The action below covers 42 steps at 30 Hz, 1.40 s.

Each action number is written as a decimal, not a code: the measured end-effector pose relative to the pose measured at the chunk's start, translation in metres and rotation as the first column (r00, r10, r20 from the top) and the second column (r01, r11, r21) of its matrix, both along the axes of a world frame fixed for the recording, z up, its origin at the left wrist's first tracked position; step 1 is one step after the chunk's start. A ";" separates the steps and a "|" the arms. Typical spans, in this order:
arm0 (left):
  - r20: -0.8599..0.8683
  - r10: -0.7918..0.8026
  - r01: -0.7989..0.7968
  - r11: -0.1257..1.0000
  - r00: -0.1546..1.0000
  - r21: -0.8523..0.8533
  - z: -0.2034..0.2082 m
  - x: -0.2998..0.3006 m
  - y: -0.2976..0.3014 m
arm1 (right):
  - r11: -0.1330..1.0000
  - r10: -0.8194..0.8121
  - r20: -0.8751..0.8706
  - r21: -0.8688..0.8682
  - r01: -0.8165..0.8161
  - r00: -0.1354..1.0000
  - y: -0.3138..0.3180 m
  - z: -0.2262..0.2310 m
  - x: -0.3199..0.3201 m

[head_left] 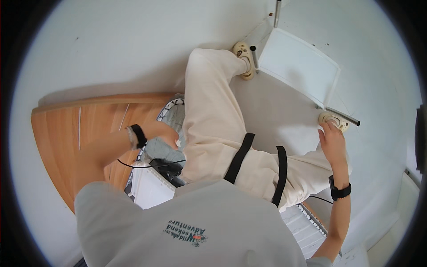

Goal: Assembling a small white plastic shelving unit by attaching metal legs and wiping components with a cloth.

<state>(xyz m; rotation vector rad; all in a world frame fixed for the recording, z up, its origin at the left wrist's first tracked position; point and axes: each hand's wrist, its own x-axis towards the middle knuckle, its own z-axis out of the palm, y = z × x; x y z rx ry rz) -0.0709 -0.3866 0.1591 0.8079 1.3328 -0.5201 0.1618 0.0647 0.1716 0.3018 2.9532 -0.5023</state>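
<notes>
My left hand [165, 134] is beside my left thigh, over a grey thing with a patterned dark-and-white edge [172, 116]. Its fingers look curled, and a small whitish bit shows at their tips, too small to name. My right hand [332, 141] hangs in front of my right knee, fingers bent and partly apart, with nothing seen in them. Past its fingertips is my right shoe [341, 122]. Ahead, between my feet, stands a white rectangular panel [298, 66] with a metal tube [342, 116] at its near right corner and another tube [254, 57] at its left.
A wooden slatted board [98, 129] lies to my left against the pale wall. By my left hip are a white plastic box [153, 187], dark crumpled plastic [169, 169] and a black cable [142, 167]. A white slatted thing [304, 227] shows under my right side.
</notes>
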 end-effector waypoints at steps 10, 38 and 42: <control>-0.438 0.377 0.033 0.727 0.816 0.686 0.037 -0.012 -0.016 | 0.993 -0.063 0.016 0.097 0.062 0.998 0.003 0.049 0.033; -0.247 0.660 -0.042 0.389 0.709 0.920 0.291 -0.229 0.243 | 0.863 -0.440 -0.166 0.192 0.467 0.882 -0.057 0.216 0.080; -0.279 0.619 -0.002 0.412 0.734 0.911 0.308 -0.215 0.290 | 0.808 -0.525 -0.126 0.235 0.540 0.842 -0.076 0.233 0.093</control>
